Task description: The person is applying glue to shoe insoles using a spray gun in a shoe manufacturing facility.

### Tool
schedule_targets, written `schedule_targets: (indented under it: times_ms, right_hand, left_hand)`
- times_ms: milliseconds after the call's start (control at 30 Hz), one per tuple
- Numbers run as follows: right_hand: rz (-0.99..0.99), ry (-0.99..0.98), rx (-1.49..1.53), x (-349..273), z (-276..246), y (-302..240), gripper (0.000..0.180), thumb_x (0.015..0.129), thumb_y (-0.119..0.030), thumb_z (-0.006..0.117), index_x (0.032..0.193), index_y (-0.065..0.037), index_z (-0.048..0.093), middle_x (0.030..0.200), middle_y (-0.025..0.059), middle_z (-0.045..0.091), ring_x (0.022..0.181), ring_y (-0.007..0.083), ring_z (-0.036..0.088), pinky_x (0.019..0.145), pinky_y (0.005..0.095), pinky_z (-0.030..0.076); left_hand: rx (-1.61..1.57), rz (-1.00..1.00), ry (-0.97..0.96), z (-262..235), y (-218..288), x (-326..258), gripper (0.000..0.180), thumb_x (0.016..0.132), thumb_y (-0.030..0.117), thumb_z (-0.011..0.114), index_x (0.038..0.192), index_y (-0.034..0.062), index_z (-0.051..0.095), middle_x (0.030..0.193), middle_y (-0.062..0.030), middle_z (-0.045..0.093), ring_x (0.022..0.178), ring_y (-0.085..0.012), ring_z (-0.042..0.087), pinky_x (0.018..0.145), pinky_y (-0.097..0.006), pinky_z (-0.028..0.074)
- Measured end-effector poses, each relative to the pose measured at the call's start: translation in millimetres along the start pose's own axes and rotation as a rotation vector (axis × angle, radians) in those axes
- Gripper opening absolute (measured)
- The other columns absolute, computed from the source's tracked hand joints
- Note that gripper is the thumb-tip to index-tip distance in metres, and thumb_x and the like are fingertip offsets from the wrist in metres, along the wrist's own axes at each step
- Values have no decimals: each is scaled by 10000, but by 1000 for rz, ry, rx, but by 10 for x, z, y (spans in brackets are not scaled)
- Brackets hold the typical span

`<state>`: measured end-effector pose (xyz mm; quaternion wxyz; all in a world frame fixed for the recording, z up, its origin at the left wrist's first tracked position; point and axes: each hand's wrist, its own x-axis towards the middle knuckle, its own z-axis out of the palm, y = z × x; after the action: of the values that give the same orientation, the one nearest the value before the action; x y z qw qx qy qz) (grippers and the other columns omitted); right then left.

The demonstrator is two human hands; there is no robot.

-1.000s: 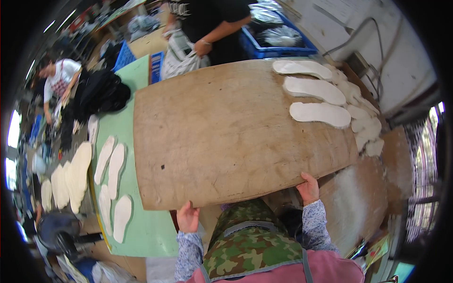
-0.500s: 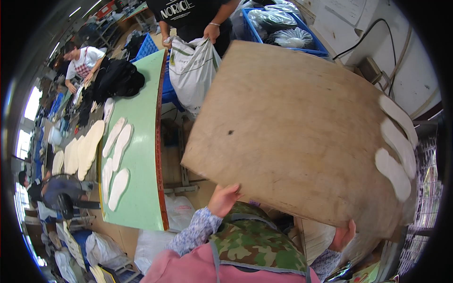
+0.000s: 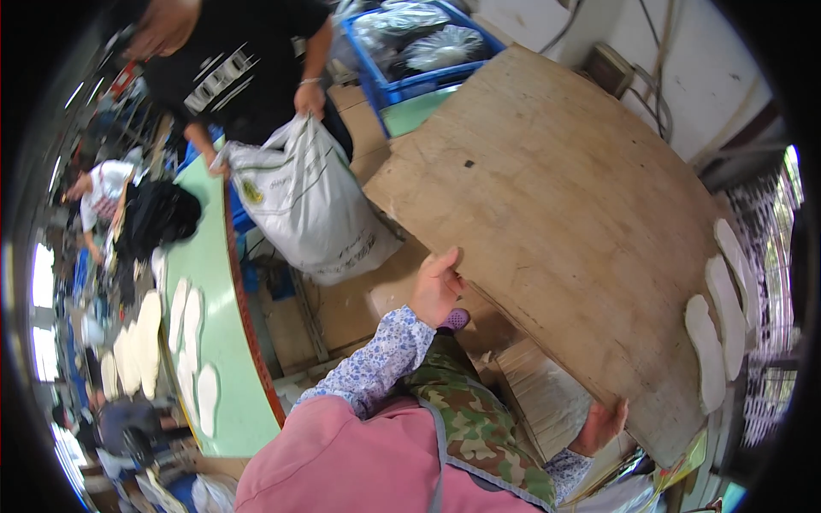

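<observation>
A large brown wooden board (image 3: 564,231) spans the right half of the view, its near edge toward me. My left hand (image 3: 438,286) is closed on this edge near the board's left corner, thumb on the upper side and the other fingers partly hidden. Farther right, my right hand (image 3: 601,426) grips the same edge, some of its fingers out of sight under it. White insole shapes (image 3: 705,352) lie side by side at the board's far right end, away from both hands.
A co-worker holds a white woven sack (image 3: 312,205) left of the board. Blue crates (image 3: 419,85) with plastic-wrapped goods stand behind. On the left, a green-topped table (image 3: 227,359) carries more white insoles (image 3: 208,400). A cardboard box (image 3: 543,389) sits below the board's edge.
The co-worker has come nearer with the sack, now between the table and the board. My view has shifted, and the board's left corner has swung away from me. Both hands stay on its edge.
</observation>
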<state>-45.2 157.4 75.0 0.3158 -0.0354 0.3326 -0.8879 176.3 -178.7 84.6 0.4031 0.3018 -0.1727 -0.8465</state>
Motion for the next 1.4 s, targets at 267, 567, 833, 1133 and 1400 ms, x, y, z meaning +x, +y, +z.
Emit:
schedule_targets:
  times_ms: [267, 567, 833, 1133, 1400]
  right_hand:
    - [-85, 263, -33, -20, 805, 389, 381, 865, -175, 577, 1213, -29, 525, 1227, 97, 562, 1129, 235, 522, 930, 420, 445]
    - [-17, 298, 23, -57, 845, 459, 436, 878, -170, 576, 1274, -28, 464, 1279, 124, 519, 1166, 271, 498, 978, 465, 417]
    - [53, 179, 13, -11, 783, 265, 442, 870, -152, 590, 1272, -19, 463, 1280, 125, 518, 1158, 263, 504, 994, 442, 406]
    - [134, 94, 88, -46, 422, 80, 447, 870, -148, 582, 1278, -16, 456, 1270, 115, 524, 1174, 252, 489, 1007, 421, 384]
    - [146, 98, 17, 11, 131, 42, 499, 846, -174, 605, 1295, -26, 444, 1278, 99, 518, 1187, 247, 477, 1014, 427, 375]
  left_hand:
    - [-115, -114, 86, 261, 231, 509, 336, 813, 88, 521, 1145, 45, 500, 1183, -85, 552, 1114, -267, 506, 977, -451, 385]
    - [-143, -141, 102, 314, 266, 622, 378, 817, 144, 510, 1176, 27, 494, 1183, -92, 574, 1116, -268, 508, 990, -425, 359]
    - [-231, 32, 111, 332, 28, 115, 361, 844, 178, 517, 1174, 32, 510, 1181, -82, 573, 1119, -259, 507, 980, -398, 364]
    - [-281, 231, 188, 374, -354, -369, 379, 895, 258, 528, 1208, 46, 495, 1227, -94, 549, 1150, -267, 495, 1002, -426, 368]
    - [-283, 225, 171, 234, -649, -252, 419, 894, 269, 530, 1250, 55, 474, 1262, -100, 532, 1159, -283, 494, 1014, -462, 362]
